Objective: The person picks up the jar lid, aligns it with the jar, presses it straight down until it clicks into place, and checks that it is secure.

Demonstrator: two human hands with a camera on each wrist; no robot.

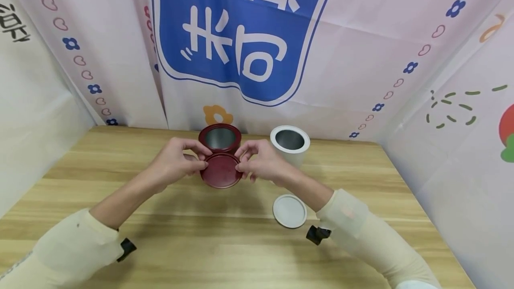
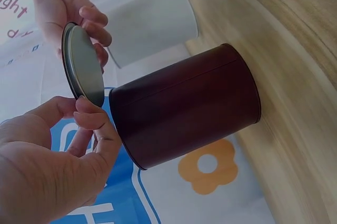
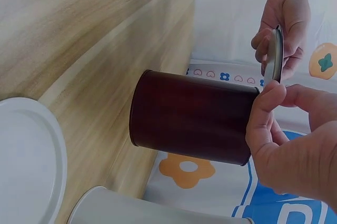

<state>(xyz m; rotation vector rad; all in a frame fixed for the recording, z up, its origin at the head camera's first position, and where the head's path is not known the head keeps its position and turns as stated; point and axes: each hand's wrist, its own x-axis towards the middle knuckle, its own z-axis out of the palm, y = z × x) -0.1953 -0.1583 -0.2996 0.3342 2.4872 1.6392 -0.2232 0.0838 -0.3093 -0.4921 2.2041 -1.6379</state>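
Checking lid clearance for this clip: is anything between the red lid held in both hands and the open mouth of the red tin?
Nothing visible. Left hand and right hand pinch the red lid by its edges, near the red tin, whose mouth is open and unobstructed. The white tin stands aside.

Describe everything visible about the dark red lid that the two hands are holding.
The dark red lid is a round, shallow disc with a raised rim, dark red outside and grey metal inside in the wrist views. It is off the open dark red canister, held tilted just in front of and above its mouth. The left hand pinches its left edge, the right hand its right edge. It appears clear of the wooden table.
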